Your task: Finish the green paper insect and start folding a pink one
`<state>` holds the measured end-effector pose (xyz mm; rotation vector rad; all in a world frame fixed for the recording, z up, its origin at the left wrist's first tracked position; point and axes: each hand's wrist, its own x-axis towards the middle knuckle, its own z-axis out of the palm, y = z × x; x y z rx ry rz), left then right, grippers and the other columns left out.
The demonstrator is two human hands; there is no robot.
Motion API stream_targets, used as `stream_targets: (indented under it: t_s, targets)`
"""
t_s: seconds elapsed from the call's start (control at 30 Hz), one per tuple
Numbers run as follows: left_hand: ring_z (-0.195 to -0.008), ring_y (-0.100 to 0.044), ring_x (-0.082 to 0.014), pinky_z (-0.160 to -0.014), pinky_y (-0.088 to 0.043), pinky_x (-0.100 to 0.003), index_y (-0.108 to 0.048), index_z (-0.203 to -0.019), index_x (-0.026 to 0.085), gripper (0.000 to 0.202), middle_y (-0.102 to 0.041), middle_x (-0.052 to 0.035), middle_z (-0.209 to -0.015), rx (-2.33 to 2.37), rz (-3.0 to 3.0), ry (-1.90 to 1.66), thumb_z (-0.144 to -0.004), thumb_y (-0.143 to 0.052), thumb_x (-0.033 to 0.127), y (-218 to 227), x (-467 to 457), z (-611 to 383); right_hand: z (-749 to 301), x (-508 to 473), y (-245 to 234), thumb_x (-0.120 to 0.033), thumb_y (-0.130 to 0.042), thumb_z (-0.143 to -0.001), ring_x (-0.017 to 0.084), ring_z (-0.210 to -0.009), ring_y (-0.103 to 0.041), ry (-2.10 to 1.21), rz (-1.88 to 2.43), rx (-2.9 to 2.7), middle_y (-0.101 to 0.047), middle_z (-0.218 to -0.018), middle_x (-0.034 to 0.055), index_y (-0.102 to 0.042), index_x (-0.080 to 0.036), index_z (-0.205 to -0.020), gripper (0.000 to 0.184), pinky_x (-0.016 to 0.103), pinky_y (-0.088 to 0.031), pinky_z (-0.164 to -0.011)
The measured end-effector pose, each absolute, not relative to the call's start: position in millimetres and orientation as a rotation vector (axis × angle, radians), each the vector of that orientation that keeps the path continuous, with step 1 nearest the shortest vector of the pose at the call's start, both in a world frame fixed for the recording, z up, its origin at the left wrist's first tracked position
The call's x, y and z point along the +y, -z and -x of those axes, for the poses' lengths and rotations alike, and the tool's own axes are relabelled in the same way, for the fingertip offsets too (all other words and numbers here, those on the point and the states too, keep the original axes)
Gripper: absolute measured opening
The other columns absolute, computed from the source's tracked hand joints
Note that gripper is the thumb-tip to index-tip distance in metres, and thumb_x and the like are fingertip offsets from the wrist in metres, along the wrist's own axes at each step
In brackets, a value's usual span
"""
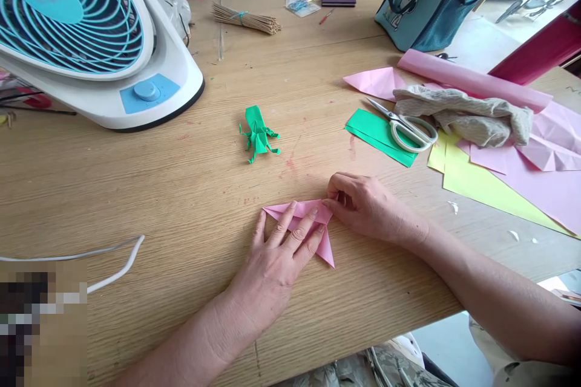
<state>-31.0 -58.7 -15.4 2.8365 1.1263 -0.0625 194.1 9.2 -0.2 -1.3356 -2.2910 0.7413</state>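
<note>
A folded pink paper piece (327,249) lies on the wooden table (190,205) near its front edge. My left hand (276,260) lies flat on it with fingers spread, pressing it down. My right hand (363,205) has its fingers curled and pinches the paper's upper right corner. A finished green origami figure (258,133) with thin legs sits further back, clear of both hands.
A white and teal fan (91,36) stands at the back left, its white cable (113,257) trailing at the left. Scissors (406,124) rest on green paper (376,133); pink sheets (544,169), yellow paper (481,184), a cloth (467,115), a blue bag (431,0), sticks (245,18).
</note>
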Motion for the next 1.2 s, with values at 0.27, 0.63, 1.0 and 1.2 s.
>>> stream_targets:
  t_s: [0.27, 0.63, 1.0, 1.2]
  targets:
    - [-0.151, -0.022, -0.0372, -0.112, -0.033, -0.067, -0.031, -0.156, 0.024, 0.075, -0.025, -0.0029, -0.166, 1.137, -2.861, 0.083, -0.084, -0.042, 0.004, 18, -61, 32, -198, 10, 4, -0.008, -0.057, -0.084, 0.010, -0.064, -0.047, -0.665, 1.290, -2.316, -0.053, -0.083, 0.0019, -0.050, -0.018, -0.074, 0.016, 0.022, -0.037, -0.059]
    - [-0.152, -0.020, -0.0365, -0.114, -0.027, -0.070, -0.031, -0.156, 0.025, 0.072, -0.027, -0.0082, -0.165, 1.148, -2.800, 0.109, -0.088, -0.042, 0.004, 16, -60, 32, -194, 6, 8, -0.008, -0.057, -0.085, 0.010, -0.065, -0.048, -0.608, 1.356, -2.290, -0.051, -0.083, 0.0018, -0.050, -0.018, -0.073, 0.017, 0.023, -0.037, -0.060]
    - [-0.151, -0.025, -0.0379, -0.116, -0.025, -0.069, -0.032, -0.155, 0.027, 0.077, -0.032, -0.0164, -0.161, 1.175, -2.804, 0.040, -0.085, -0.043, -0.002, 15, -61, 33, -201, 2, 14, -0.006, -0.051, -0.088, 0.014, -0.072, -0.054, -0.467, 1.346, -2.323, -0.056, -0.093, 0.0055, -0.057, -0.018, -0.089, 0.013, 0.027, -0.044, -0.067]
    - [-0.152, -0.020, -0.0387, -0.118, -0.029, -0.063, -0.031, -0.156, 0.025, 0.075, -0.028, -0.0188, -0.163, 1.135, -2.797, -0.025, -0.086, -0.049, 0.001, 21, -60, 35, -201, -14, 3, -0.009, -0.042, -0.094, 0.023, -0.092, -0.062, -0.223, 1.229, -2.316, -0.063, -0.103, 0.0127, -0.062, -0.017, -0.112, 0.028, 0.037, -0.053, -0.078]
